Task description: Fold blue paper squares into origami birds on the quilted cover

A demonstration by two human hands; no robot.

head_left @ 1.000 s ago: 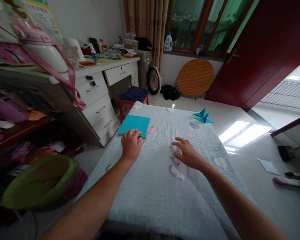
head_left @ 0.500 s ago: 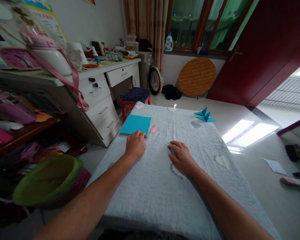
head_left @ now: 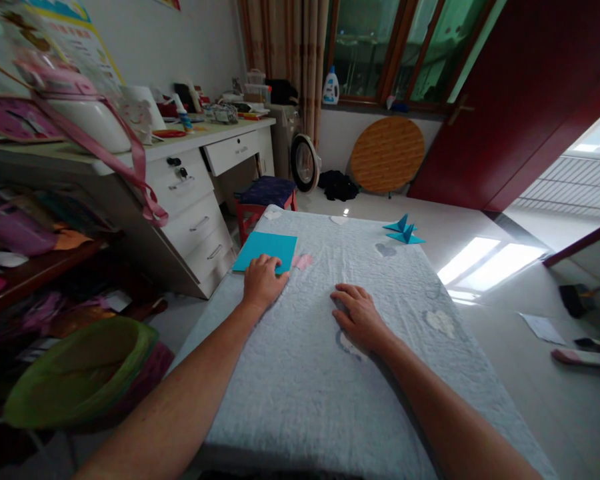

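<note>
A stack of square turquoise paper [head_left: 267,247] lies flat at the far left of the cloth-covered table. My left hand [head_left: 263,280] rests at its front edge, the fingertips on the top sheet and the thumb spread out by the near right corner. Its fingers are slightly bent and apart from the thumb, with nothing gripped. My right hand [head_left: 359,310] lies open, palm down on the cloth, to the right of the stack and touching no paper. Folded turquoise paper pieces [head_left: 404,232] with raised points stand near the far right corner of the table.
The table wears a pale grey-blue patterned cloth [head_left: 325,393]. A white desk [head_left: 193,200] with drawers stands to the left, a stool [head_left: 266,192] beyond the table's far left corner. On the floor at left is a green-lined bin [head_left: 83,373].
My left hand has slid a little farther over the paper stack, and its thumb has spread from the fingers. My right hand stays in place. The whole view has shifted slightly.
</note>
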